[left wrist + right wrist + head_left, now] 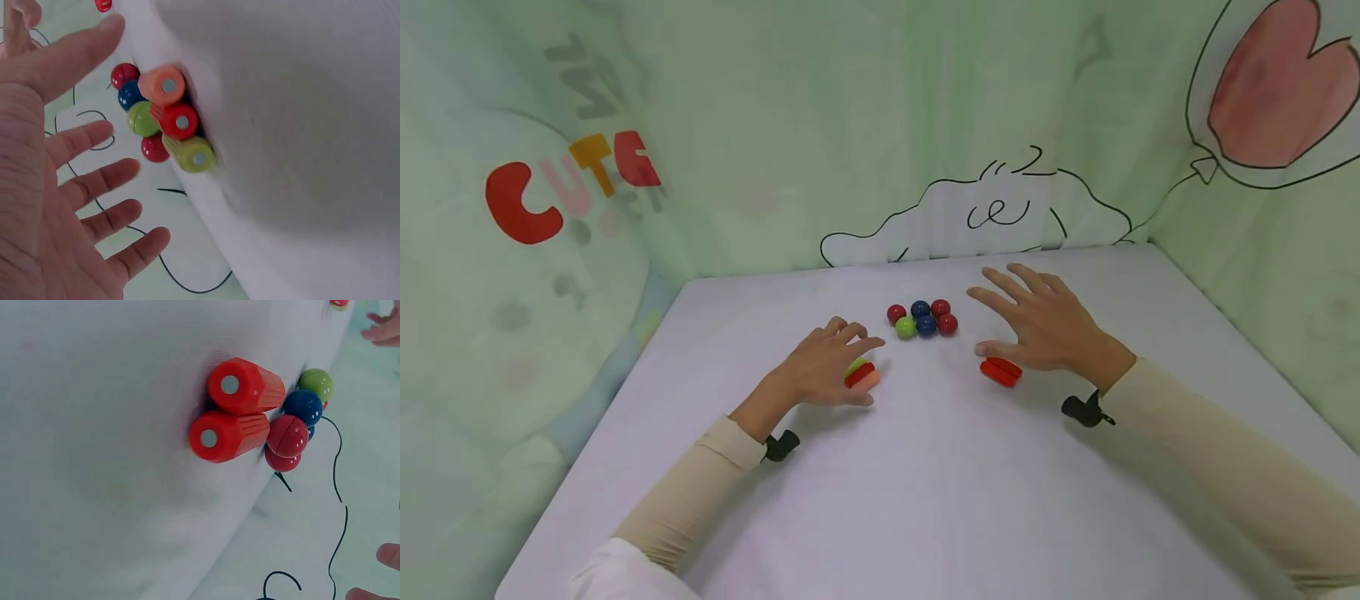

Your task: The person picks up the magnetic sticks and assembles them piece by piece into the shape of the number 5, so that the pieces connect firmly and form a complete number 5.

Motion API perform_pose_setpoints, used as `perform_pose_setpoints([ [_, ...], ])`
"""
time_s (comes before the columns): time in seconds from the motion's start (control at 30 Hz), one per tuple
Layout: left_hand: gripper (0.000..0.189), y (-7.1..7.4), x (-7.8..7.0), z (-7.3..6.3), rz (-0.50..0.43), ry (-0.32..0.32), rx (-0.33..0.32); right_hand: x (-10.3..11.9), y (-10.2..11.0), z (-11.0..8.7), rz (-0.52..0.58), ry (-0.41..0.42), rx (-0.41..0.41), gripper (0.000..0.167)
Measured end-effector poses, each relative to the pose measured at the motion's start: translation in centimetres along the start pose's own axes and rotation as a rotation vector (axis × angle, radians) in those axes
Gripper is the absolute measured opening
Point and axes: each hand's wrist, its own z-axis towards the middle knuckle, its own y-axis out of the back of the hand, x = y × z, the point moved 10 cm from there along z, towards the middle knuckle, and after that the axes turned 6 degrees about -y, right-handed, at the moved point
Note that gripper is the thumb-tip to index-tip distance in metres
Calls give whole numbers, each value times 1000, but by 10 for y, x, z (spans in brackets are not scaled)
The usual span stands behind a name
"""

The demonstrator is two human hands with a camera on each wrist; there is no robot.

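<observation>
My left hand (826, 367) hovers with spread fingers just above a row of three short ribbed cylinders: a salmon cylinder (166, 85), a red cylinder (179, 120) and a yellow-green cylinder (194, 155). Each has a round silver spot on its end. Over on the right, my right hand (1049, 325) is also spread, above and behind a pair of red cylinders (245, 387) lying side by side. Neither hand holds anything. Between the hands, farther back, sits a cluster of shiny balls: a green ball (906, 327), blue balls (927, 324) and red balls (947, 323).
A white-covered table (925, 492) lies under everything. Behind it hangs a pale green cloth (790, 150) with line drawings, coloured letters and a red heart balloon (1270, 83). Small black devices (1084, 411) are strapped at both wrists.
</observation>
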Motion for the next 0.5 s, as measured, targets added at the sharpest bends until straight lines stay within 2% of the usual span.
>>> perform_pose_setpoints([
  [0.07, 79, -2, -1, 2, -12, 17, 7, 0, -4, 5, 11, -36, 35, 86],
  [0.23, 56, -2, -7, 5, -108, 65, -14, -3, -15, 17, 68, -100, 107, 87],
  [0.37, 24, -5, -11, 5, -142, 98, -31, -7, -31, 28, 259, -160, 177, 85],
  [0.5, 27, -6, -15, 6, -140, 126, -59, -11, -45, 35, 459, -224, 254, 81],
])
